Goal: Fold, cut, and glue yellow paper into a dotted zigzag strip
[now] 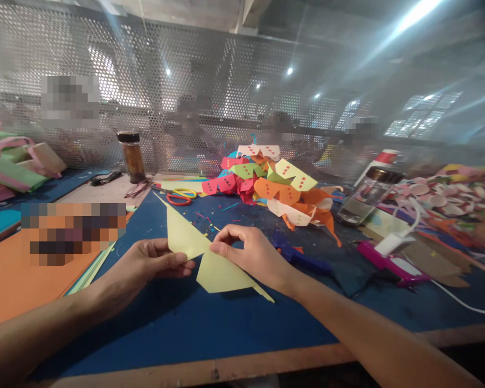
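- head view: a yellow paper (222, 269) is held above the blue worktop (145, 339), on the near side of the pile of paper shapes (267, 186), which serves as landmark here.
- the left hand (157, 258) grips the paper's left flap, thumb on top and fingers underneath; the right hand (240, 250) pinches it near the middle, thumb against the fingers. both hands are closed on it.
- done, by the look of it: the outline is formed, with two flaps, a notch between them and a narrow tail at each end.
- lacking, it seems: the flaps facing up show no dots, while several shapes in the pile carry small rows of them. whether the underside has any, i cannot tell.
- many shapes already lie in the pile, in red, orange, green, yellow and white; some overlap, so i cannot count them or judge how finished each is.
- scissors (180, 196) with red and yellow handles rest left of the pile, held by neither hand; small paper scraps (208, 220) lie near the pile's close side.
- a blue glue gun (303, 256) lies nearer than the pile and to its right, touched by no hand.
- orange sheets (24, 280) are stacked left of the pile, toward the near edge.
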The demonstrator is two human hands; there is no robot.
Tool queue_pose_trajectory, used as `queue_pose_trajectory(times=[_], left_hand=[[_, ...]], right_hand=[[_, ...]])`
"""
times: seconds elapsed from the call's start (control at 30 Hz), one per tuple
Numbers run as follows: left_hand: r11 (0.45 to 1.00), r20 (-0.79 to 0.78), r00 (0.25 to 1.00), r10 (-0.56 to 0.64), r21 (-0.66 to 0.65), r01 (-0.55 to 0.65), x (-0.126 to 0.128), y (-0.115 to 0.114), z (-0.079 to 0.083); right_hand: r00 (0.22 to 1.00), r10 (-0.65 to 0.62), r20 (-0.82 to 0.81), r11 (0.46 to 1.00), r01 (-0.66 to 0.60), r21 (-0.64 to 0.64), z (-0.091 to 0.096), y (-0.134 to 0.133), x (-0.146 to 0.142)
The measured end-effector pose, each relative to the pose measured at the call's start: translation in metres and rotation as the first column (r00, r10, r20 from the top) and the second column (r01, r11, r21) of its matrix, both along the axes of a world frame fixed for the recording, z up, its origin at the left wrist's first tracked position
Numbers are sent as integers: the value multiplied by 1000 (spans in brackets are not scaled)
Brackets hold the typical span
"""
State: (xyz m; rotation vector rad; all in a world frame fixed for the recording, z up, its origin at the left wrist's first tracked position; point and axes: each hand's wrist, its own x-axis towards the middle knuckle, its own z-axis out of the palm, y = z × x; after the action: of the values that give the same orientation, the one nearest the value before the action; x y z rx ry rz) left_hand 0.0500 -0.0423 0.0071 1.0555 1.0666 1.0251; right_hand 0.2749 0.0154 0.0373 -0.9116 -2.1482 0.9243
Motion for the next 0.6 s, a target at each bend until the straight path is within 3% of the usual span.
queue_pose_trajectory(times=[0.13,0.43,0.53,0.6], left_hand=[[1000,16,1000,-12,23,11,-1,0,-2],[1000,15,1000,10,-18,-9,-1,2,-2],[999,19,1000,25,-38,-24,-1,2,-2],[999,4,1000,25,-38,-25,0,2,-2]], right_hand=[[999,32,-10,999,-32,-6,1,-1,0],[998,-27,-50,995,32,93,0,-1,1],[995,-66,-79,973,82,216,0,-2,2],[991,-103,-87,913,129,387,-1,-2,2]])
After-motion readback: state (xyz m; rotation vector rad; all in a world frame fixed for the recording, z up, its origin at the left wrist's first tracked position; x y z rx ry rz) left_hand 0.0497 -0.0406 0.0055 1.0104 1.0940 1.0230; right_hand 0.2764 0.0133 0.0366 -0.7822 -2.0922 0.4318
